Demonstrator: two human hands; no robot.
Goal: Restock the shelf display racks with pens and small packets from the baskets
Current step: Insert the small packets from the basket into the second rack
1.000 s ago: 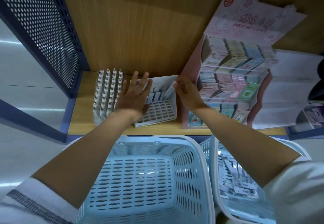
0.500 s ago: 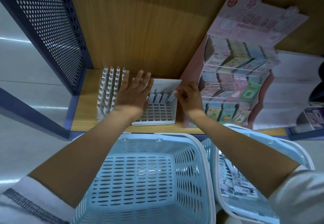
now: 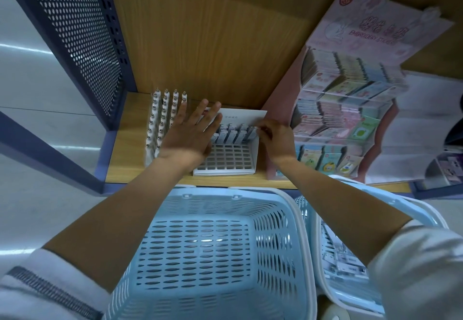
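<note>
We face a wooden shelf point(image 3: 125, 164) with two blue baskets point(image 3: 200, 244) below its front edge, the right basket point(image 3: 345, 297) holding packaged goods. On the shelf stand a pink sticker display rack point(image 3: 350, 89) at the right, a white grid rack point(image 3: 225, 156) in the middle and a pen rack point(image 3: 160, 119) full of upright pens just left of it. Our left hand point(image 3: 190, 136) lies flat with fingers spread over the grid rack's left side, while our right hand point(image 3: 278, 139) curls its fingers round the rightmost of the small packets point(image 3: 233, 134) lined up at the back of that rack.
</note>
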